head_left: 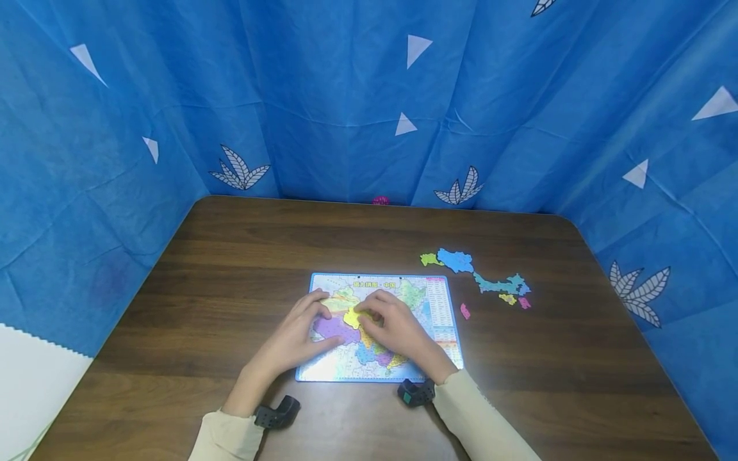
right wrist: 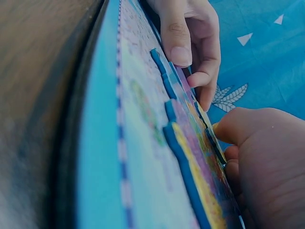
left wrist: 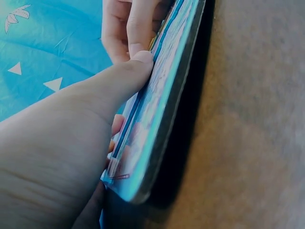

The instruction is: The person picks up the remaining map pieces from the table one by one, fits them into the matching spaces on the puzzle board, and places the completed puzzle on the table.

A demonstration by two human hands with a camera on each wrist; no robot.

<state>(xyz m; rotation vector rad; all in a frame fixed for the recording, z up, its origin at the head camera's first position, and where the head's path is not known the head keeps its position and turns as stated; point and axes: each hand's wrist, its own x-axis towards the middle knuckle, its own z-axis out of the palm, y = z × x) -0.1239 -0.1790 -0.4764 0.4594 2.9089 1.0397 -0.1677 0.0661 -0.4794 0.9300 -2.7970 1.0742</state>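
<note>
Fingers (head_left: 369, 306) of the right hand (head_left: 396, 324) pinch a yellow piece (head_left: 350, 318); left hand (head_left: 293, 338), fingers apart, touches the map (head_left: 325, 370) at nine o'clock.

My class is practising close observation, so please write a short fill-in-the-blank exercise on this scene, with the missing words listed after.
1. The right hand holds a ____ piece.
2. The map area between the thumb and forefinger of the left hand is ____.
3. The loose green piece lies beside a larger ____ one.
4. The board lies on the wooden ____.

Missing words: yellow; purple; blue; table.
</note>
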